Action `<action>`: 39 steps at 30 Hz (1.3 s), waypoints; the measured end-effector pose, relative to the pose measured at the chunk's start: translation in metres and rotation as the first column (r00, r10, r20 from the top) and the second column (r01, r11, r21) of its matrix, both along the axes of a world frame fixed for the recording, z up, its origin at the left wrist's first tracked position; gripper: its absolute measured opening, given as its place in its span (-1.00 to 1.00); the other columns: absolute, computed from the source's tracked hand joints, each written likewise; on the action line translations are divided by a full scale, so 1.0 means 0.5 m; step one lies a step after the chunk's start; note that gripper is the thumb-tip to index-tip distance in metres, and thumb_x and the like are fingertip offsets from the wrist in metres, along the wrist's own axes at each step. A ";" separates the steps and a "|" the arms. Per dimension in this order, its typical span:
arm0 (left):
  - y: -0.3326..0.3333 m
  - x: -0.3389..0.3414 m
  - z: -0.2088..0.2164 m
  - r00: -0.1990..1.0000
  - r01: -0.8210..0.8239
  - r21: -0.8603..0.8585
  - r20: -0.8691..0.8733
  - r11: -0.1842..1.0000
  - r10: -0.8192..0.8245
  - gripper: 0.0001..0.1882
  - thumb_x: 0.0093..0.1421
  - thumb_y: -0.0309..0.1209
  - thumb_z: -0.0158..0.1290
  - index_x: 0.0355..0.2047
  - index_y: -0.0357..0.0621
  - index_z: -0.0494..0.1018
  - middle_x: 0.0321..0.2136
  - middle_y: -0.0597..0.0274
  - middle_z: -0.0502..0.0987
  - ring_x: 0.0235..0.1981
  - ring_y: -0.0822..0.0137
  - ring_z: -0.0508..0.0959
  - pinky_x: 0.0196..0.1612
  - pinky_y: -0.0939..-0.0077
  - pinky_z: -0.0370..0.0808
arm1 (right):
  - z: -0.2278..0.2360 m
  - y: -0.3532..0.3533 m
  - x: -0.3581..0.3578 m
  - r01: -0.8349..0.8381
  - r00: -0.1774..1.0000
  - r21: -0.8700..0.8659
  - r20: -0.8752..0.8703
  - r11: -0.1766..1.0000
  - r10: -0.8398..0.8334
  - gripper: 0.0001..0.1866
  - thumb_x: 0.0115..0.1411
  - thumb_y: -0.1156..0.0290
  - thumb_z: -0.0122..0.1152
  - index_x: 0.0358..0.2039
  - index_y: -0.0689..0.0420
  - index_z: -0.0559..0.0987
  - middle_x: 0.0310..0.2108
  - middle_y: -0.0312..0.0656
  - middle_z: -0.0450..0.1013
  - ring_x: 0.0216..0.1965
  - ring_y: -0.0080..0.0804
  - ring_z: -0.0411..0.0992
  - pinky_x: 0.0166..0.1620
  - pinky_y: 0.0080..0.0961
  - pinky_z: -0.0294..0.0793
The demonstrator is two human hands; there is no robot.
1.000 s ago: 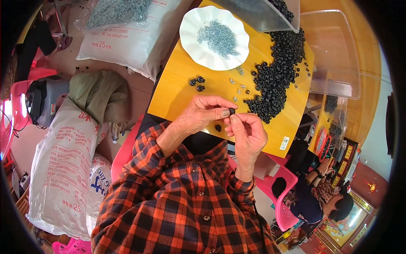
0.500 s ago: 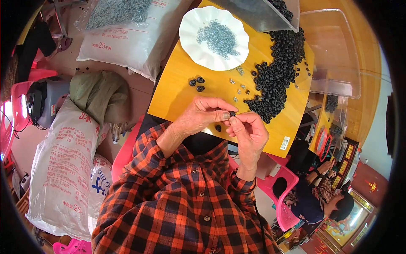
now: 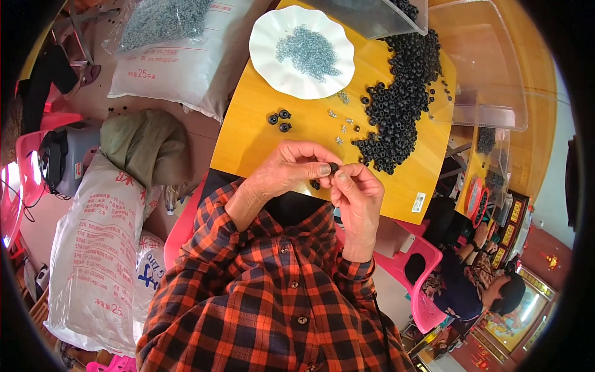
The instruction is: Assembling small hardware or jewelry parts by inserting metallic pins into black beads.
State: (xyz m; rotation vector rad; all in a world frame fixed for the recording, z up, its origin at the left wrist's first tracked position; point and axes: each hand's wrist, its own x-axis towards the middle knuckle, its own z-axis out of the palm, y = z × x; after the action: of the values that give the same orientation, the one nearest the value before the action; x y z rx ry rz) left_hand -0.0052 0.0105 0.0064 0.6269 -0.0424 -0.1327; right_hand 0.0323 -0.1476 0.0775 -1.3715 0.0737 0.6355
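Above the near edge of the yellow table, my left hand pinches a small black ring-like piece between thumb and forefinger. My right hand is closed beside it, thumb and fingertips pressed together at the piece; whatever they hold is too small to make out. A similar black piece lies below the fingers, partly hidden. Three black pieces with knob-like ends sit apart on the left. Several tiny see-through pieces are scattered beyond my hands.
A wavy-edged white plate carries see-through bits. Right of it spreads a black-piece heap, beside a see-through bin and a plastic tray. White sacks stand left. Another person sits at the right near a pink chair.
The view has shifted slightly, so table and plate appear a little further left and up. Both hands stay together at the black piece, with slight finger movement.
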 end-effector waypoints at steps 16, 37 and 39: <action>-0.002 -0.003 -0.004 0.998 -0.047 0.063 -0.044 0.997 0.049 -0.81 0.24 -0.54 0.07 -0.16 -0.36 0.52 -0.30 0.16 0.59 -0.34 0.40 0.60 -0.23 0.51 0.55 | 0.019 0.015 0.002 0.018 0.994 -0.211 0.110 0.977 0.006 -0.94 0.18 0.53 0.21 -0.36 0.22 0.51 -0.54 -0.32 0.46 -0.59 -0.68 0.34 -0.52 -0.74 0.29; 0.000 0.000 0.007 0.995 -0.022 0.077 -0.099 0.997 0.029 -0.83 0.21 -0.59 0.05 -0.19 -0.38 0.52 -0.33 0.15 0.57 -0.35 0.35 0.62 -0.21 0.50 0.56 | -0.081 0.024 0.133 0.592 0.528 -0.731 0.671 0.340 0.521 -0.84 0.06 0.29 0.32 -0.38 0.08 0.65 -0.40 -0.20 0.46 -0.41 -0.21 0.48 -0.36 -0.32 0.47; 0.000 0.001 0.008 0.995 -0.017 0.085 -0.094 0.996 0.025 -0.83 0.21 -0.60 0.05 -0.18 -0.38 0.52 -0.33 0.16 0.57 -0.35 0.35 0.62 -0.20 0.50 0.56 | -0.080 0.024 0.134 0.587 0.541 -0.748 0.648 0.311 0.537 -0.84 0.05 0.29 0.32 -0.38 0.07 0.65 -0.40 -0.20 0.46 -0.40 -0.19 0.48 -0.36 -0.30 0.47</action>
State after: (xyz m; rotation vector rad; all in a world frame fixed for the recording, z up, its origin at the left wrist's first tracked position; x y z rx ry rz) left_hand -0.0045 0.0103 0.0102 0.7042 0.0617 -0.1439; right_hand 0.0993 -0.1356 0.0378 -2.8165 -0.4224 -0.4157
